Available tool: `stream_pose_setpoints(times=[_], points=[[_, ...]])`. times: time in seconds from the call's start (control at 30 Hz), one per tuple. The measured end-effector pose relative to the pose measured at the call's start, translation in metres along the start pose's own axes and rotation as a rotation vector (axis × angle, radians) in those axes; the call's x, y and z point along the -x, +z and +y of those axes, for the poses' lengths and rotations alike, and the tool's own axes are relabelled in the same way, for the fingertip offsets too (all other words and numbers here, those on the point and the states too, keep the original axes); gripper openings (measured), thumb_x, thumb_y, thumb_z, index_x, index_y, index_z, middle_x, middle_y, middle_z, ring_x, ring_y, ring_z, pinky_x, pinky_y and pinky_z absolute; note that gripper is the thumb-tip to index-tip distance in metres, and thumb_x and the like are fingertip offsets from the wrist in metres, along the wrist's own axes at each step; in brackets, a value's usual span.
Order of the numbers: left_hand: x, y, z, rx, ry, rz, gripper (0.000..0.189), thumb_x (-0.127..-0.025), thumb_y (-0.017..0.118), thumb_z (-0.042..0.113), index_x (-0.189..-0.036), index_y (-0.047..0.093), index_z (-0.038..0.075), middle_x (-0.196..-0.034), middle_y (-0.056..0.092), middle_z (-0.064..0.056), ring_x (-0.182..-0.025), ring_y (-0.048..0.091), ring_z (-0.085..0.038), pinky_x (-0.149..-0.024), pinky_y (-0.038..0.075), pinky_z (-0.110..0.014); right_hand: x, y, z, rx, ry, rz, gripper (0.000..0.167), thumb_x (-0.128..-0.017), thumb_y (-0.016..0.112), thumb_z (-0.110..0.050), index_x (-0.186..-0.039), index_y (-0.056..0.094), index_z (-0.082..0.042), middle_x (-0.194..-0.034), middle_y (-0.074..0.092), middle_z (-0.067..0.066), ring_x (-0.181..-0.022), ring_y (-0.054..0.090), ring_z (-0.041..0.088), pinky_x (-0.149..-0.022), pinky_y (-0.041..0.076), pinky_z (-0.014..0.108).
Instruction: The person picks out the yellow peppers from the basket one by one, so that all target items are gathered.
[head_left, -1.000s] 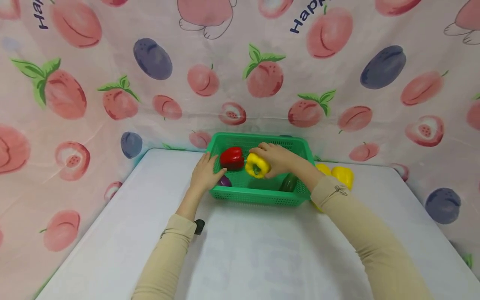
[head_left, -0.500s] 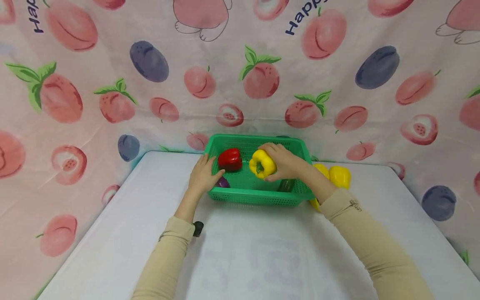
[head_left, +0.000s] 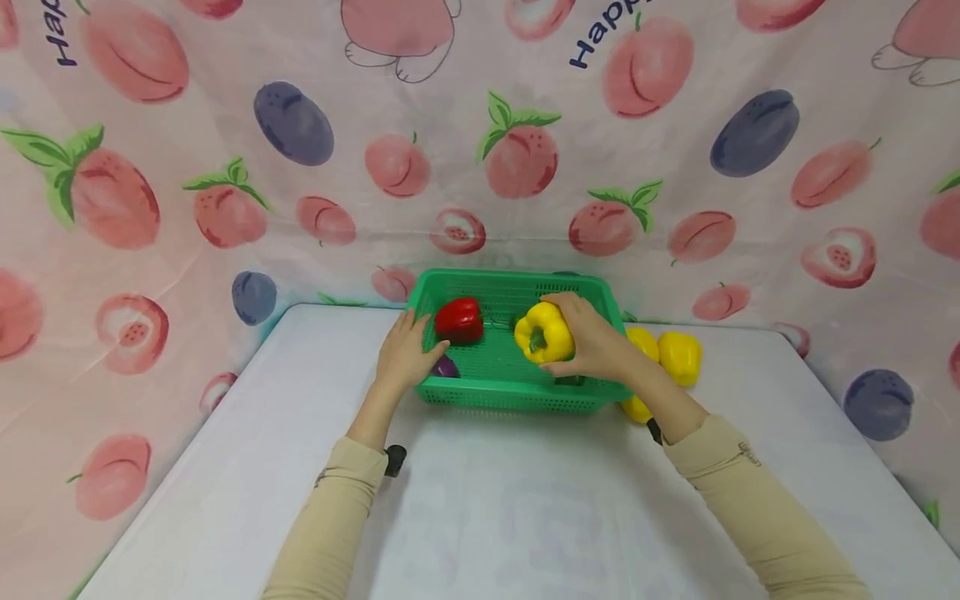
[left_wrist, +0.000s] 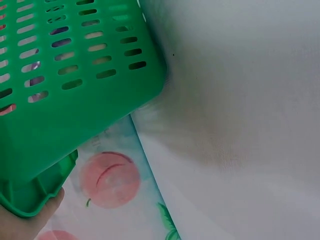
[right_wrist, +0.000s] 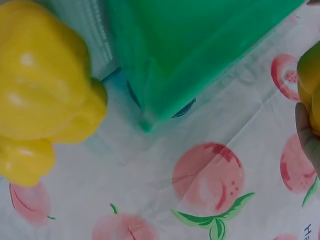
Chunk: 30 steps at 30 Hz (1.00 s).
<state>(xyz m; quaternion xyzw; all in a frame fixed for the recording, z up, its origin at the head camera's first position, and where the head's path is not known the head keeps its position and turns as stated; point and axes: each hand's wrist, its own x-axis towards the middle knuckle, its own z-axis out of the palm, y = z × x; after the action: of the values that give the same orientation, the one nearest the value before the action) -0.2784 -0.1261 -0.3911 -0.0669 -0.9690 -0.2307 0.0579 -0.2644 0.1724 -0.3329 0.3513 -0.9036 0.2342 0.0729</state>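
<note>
My right hand [head_left: 596,346] grips a yellow bell pepper [head_left: 555,332] above the right half of a green basket [head_left: 517,387]. The pepper's green stem faces the camera; in the right wrist view only part of this held yellow bell pepper [right_wrist: 311,75] shows. At the basket's left rim is my left hand [head_left: 403,354], thumb inside and fingers along the outside, holding the edge. Inside lie a red bell pepper [head_left: 459,321] and, partly hidden by the rim, a purple vegetable [head_left: 446,367]. A dark green vegetable [head_left: 570,380] is mostly covered by my right hand.
Several yellow bell peppers [head_left: 680,358] sit just outside the basket's right end, partly behind my right forearm. The white table [head_left: 495,492] ends at a fruit-printed cloth [head_left: 337,250] standing close behind the basket.
My right hand has carried the yellow bell pepper to the right across the basket, away from the red one. My left hand stays at the left rim.
</note>
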Motion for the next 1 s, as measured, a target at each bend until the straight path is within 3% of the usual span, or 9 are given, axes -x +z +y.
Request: stream_pose_setpoints(times=[0.33, 0.57, 0.87, 1.0], points=[[0.000, -0.002, 0.000, 0.000, 0.005, 0.008, 0.066, -0.094, 0.050, 0.043, -0.144, 0.036, 0.002, -0.154, 0.019, -0.024, -0.144, 0.015, -0.039, -0.117, 0.018, -0.051, 0.031, -0.001, -0.001, 0.004, -0.052, 0.098, 0.094, -0.073, 0.082, -0.022, -0.141, 0.022, 0.002, -0.137, 0.033, 0.023, -0.120, 0.038, 0.034, -0.102, 0.038, 0.056], [0.001, -0.001, -0.002, -0.001, 0.009, 0.001, 0.066, -0.094, 0.051, 0.042, -0.144, 0.036, 0.002, -0.154, 0.020, -0.025, -0.144, 0.016, -0.039, -0.117, 0.018, -0.050, 0.053, 0.005, 0.002, 0.016, -0.060, 0.122, 0.093, -0.073, 0.081, -0.020, -0.141, 0.021, 0.001, -0.139, 0.029, 0.025, -0.126, 0.031, 0.036, -0.102, 0.035, 0.061], [-0.001, -0.001, -0.003, -0.003, 0.009, 0.010, 0.065, -0.094, 0.050, 0.042, -0.144, 0.036, 0.002, -0.153, 0.021, -0.025, -0.144, 0.016, -0.039, -0.118, 0.018, -0.050, 0.070, 0.009, 0.002, -0.016, -0.025, 0.181, 0.103, -0.070, 0.083, -0.016, -0.148, 0.015, -0.007, -0.142, 0.030, 0.024, -0.127, 0.033, 0.039, -0.099, 0.036, 0.064], [-0.001, -0.001, -0.002, 0.002, 0.007, 0.000, 0.066, -0.094, 0.050, 0.042, -0.144, 0.035, 0.003, -0.154, 0.020, -0.024, -0.144, 0.015, -0.038, -0.118, 0.017, -0.050, 0.079, 0.009, 0.002, -0.043, 0.022, 0.192, 0.098, -0.072, 0.081, -0.017, -0.146, 0.017, -0.004, -0.141, 0.029, 0.026, -0.128, 0.032, 0.041, -0.099, 0.034, 0.066]])
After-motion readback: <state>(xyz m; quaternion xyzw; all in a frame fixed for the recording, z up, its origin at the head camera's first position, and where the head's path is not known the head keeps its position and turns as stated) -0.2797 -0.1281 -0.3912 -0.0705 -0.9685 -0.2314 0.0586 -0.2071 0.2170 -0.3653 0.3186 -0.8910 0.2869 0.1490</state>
